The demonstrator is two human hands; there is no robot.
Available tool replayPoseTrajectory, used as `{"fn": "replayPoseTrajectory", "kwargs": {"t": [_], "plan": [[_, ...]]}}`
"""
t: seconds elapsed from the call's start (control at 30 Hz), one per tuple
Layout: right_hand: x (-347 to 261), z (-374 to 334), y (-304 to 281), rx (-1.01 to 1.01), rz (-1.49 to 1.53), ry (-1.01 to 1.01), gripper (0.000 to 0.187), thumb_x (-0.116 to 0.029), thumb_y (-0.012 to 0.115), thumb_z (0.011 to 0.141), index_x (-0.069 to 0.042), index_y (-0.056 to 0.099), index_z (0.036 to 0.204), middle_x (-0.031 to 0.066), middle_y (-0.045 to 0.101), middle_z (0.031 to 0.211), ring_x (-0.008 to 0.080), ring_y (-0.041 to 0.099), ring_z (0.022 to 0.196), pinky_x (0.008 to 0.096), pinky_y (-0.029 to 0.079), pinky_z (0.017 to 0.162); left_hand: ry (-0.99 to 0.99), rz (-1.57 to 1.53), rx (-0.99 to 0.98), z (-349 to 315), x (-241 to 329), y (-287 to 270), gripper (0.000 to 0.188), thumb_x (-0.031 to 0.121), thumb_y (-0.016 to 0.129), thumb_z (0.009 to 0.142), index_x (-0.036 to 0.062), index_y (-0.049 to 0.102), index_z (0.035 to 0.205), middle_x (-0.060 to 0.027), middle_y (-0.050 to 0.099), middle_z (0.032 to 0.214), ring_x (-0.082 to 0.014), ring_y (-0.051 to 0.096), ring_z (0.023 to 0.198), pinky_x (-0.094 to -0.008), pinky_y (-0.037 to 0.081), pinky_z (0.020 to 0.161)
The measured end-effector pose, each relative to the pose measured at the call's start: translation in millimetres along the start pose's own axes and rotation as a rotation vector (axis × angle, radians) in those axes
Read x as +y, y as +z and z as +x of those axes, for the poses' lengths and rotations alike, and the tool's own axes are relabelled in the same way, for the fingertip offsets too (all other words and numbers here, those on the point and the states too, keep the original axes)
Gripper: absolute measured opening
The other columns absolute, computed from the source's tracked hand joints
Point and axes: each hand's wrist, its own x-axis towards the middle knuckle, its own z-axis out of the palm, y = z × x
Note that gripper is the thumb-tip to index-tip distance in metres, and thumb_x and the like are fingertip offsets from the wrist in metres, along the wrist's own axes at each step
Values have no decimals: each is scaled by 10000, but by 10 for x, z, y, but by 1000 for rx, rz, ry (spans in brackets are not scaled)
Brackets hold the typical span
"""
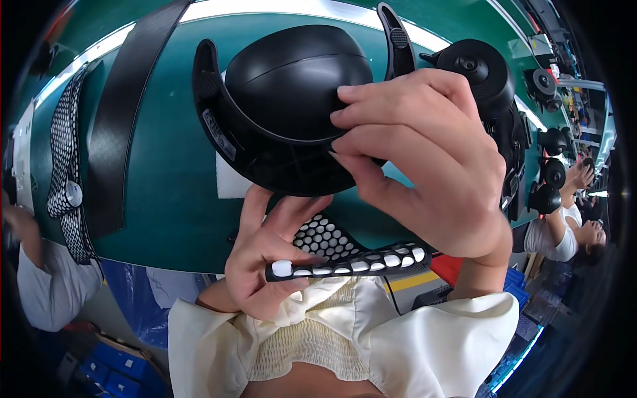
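A glossy black rounded plastic housing (pixel 298 79) with two curved arms lies in front of me on the green table. My right hand (pixel 424 152) reaches over its right side, thumb and fingertips pinched together at the rim. Whatever sits between those fingertips, if anything, is too small or hidden to make out. Below the housing, my left hand (pixel 272 255) grips a curled black strip covered in white round dots (pixel 361 262). Some of that left hand's fingers extend up to the housing's lower edge. Part of a white block (pixel 229 176) shows from under the housing.
A long dotted strip (pixel 65 159) and a wide black band (pixel 123 119) lie at left. Another black round part (pixel 474 73) stands at right, with several more along the line. One person's arm (pixel 30 239) is at far left; another person (pixel 567 232) sits at right.
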Motion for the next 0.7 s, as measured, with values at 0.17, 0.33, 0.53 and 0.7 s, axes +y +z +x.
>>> {"fn": "replayPoseTrajectory", "kwargs": {"t": [0.17,0.33,0.53,0.7], "plan": [[28,-19,-64,-44,-125,-98,174,4,682,539,-26,587,683,70,613,770,217,608,826,339,432,750,-9,-24,-3,19,-32,28,116,40,529,776,-36,545,863,-245,75,1319,-477,254,1191,-566,201,964],[-105,48,-203,-137,-178,-114,180,-30,668,527,-2,602,692,110,612,782,247,607,838,426,431,826,8,-14,-17,20,53,54,126,19,550,748,-44,531,856,-282,115,1290,-498,260,1174,-577,203,957],[114,-64,-87,55,-137,-360,128,-152,522,538,-28,521,509,53,439,530,193,475,563,424,384,852,-92,241,186,-144,-56,97,550,426,548,791,-71,378,955,-305,276,1259,-339,356,1150,-451,247,981],[98,-45,204,173,-103,-525,165,-150,527,526,4,503,579,137,502,661,281,529,661,468,399,837,52,284,326,-139,44,71,408,244,583,789,-66,369,945,-291,484,1004,-352,505,937,-425,399,843]]}}
